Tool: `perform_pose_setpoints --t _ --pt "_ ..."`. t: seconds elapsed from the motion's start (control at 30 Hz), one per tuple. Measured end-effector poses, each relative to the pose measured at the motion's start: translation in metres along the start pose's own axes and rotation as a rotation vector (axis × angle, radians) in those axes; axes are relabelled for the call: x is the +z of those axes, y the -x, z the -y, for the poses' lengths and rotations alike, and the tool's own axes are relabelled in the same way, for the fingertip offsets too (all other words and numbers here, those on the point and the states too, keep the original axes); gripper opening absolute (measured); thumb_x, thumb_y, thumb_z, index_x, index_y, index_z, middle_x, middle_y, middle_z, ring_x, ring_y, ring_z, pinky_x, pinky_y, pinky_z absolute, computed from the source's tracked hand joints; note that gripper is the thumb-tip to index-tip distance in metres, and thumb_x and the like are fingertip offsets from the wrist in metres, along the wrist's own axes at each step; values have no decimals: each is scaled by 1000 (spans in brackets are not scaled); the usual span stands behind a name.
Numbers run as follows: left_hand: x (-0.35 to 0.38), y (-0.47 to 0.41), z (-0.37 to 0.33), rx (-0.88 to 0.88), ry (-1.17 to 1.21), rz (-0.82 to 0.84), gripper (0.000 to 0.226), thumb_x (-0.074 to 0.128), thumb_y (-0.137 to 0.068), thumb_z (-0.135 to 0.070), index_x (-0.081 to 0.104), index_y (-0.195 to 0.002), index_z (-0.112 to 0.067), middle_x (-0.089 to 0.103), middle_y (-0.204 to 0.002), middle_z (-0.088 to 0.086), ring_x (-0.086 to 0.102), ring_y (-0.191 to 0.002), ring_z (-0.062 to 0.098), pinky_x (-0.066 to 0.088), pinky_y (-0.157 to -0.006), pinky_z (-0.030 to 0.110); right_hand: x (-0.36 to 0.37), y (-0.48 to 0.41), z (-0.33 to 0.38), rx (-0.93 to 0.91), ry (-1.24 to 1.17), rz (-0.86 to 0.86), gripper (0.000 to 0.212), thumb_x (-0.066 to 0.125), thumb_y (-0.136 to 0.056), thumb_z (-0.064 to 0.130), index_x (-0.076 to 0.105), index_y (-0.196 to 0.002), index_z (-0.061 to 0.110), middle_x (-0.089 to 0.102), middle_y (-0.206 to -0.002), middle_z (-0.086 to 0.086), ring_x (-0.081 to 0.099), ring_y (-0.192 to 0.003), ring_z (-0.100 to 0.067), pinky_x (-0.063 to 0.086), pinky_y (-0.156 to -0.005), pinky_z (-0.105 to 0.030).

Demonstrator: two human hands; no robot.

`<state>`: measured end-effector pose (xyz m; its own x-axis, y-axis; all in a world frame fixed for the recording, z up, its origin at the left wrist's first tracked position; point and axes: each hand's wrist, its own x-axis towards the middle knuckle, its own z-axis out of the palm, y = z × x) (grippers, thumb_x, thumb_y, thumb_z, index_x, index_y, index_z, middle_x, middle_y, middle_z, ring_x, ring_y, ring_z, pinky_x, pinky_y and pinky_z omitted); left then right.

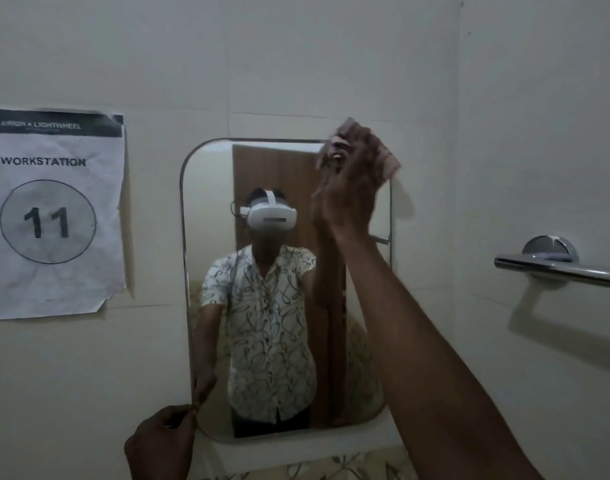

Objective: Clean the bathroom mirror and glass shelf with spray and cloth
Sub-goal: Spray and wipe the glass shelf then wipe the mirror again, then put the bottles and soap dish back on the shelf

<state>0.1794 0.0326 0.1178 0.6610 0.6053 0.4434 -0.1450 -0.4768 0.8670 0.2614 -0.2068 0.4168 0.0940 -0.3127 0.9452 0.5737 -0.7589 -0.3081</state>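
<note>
A rounded rectangular mirror [213,306] hangs on the pale wall in the middle of the view. My right hand [352,192] is raised to the mirror's upper right corner and presses a pinkish-brown cloth [386,161] flat against the glass. My left hand [165,441] is at the mirror's lower left corner, its fingertips pinching the mirror's edge. The mirror reflects a person in a patterned shirt with a white headset. No spray bottle and no glass shelf are in view.
A paper sign [50,216] reading "WORKSTATION 11" is taped to the wall left of the mirror. A chrome towel bar [560,268] juts from the wall at the right. A patterned surface [296,469] shows below the mirror.
</note>
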Motion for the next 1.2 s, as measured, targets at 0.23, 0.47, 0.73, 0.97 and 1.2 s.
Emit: perform_pose_setpoints --t 0.23,0.47,0.73,0.97,1.2 --pt "-5 7 8 219 -83 -69 4 76 -75 -3 79 -77 -1 75 -69 15 72 -66 26 50 -69 32 -43 119 -74 231 66 -25 61 41 -101 22 19 -151 -6 26 -157 -24 25 -148 -35 21 -122 -44" --pt "-3 6 16 181 -11 -67 17 73 -75 -14 80 -86 -3 76 -74 13 69 -63 17 58 -69 31 -93 302 -122 124 28 396 62 45 -97 0 16 -151 9 22 -160 -21 21 -149 -35 26 -120 -45" --pt "-3 13 21 116 10 -43 24 66 -72 -24 79 -82 -6 75 -72 11 71 -65 19 60 -68 38 -208 412 -131 1011 -442 684 39 50 -101 11 45 -140 10 56 -140 -9 55 -127 -24 46 -107 -41" --pt "4 103 85 75 39 10 19 66 -82 -21 78 -92 -11 76 -80 7 67 -69 4 48 -72 5 -338 519 -158 1357 -384 1031 49 70 -80 13 58 -126 -1 67 -121 -14 71 -95 -31 59 -70 -37" --pt "1 203 140 343 -149 232 28 63 -91 -11 69 -117 -4 70 -118 13 65 -110 17 41 -99 22 -300 538 -197 1095 -123 953 17 47 -94 -15 62 -101 -15 73 -103 -15 71 -100 -10 53 -87 -18"
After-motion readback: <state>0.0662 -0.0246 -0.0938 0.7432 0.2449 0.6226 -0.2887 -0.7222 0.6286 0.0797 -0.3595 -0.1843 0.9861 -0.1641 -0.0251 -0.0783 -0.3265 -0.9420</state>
